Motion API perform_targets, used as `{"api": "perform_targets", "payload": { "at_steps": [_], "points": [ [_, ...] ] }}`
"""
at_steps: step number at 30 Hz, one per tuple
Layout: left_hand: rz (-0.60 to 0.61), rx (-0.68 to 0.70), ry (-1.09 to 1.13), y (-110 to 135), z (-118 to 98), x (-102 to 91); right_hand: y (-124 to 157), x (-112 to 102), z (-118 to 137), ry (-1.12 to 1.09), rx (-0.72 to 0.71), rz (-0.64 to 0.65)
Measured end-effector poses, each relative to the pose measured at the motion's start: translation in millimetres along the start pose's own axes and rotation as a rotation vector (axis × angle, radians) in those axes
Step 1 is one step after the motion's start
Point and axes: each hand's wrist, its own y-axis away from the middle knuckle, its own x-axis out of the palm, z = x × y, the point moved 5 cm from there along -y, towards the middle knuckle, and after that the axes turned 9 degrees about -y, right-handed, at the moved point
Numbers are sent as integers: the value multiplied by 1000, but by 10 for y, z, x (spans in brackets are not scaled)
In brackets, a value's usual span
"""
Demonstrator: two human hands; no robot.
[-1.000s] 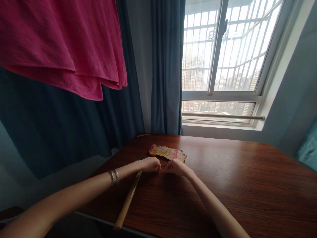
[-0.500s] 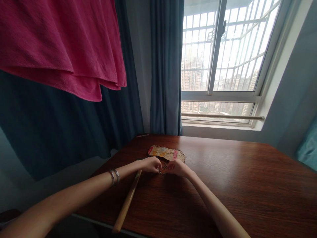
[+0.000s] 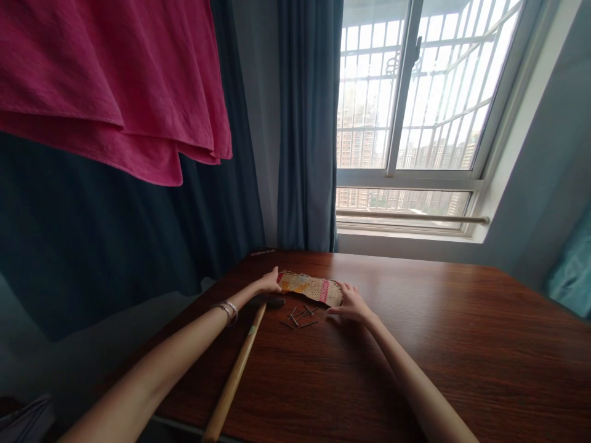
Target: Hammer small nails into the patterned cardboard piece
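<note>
A flat patterned piece (image 3: 309,287) in tan, yellow and pink lies on the dark wooden table (image 3: 438,351). My left hand (image 3: 269,283) grips its left end. My right hand (image 3: 349,303) holds its right end with fingers curled over the edge. Several thin nails (image 3: 299,317) lie loose on the table between my hands, just in front of the piece. A hammer with a long wooden handle (image 3: 233,378) rests on the table beside my left forearm, its dark head (image 3: 268,302) near my left hand.
A pink cloth (image 3: 111,80) hangs overhead at the left. Blue curtains (image 3: 307,123) hang behind the table's far left corner. A barred window (image 3: 415,104) fills the back wall. The table's left edge runs diagonally under my left arm.
Both hands left the nails, which now lie scattered on the table. My hands moved apart and forward onto the two ends of the patterned piece.
</note>
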Motion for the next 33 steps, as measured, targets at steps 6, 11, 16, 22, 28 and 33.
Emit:
{"api": "perform_targets", "payload": {
  "at_steps": [6, 11, 16, 22, 28, 33],
  "points": [
    [14, -109, 307, -92, 18, 28, -105, 69, -24, -2, 27, 41],
    [-28, -260, 620, -115, 54, -38, -212, -19, -105, -209, 34, -11],
    [-94, -224, 753, -157, 0, -134, -278, -143, -138, -377, 38, -32],
    [-128, -205, 814, -156, -27, -147, -312, -188, -113, -386, 18, -76],
    [-84, -176, 729, -125, -3, -9, -259, -151, -126, -364, 24, -68],
    [-94, -177, 562, -106, 23, -6, -245, -82, -146, -197, 79, 15]
  ]
}}
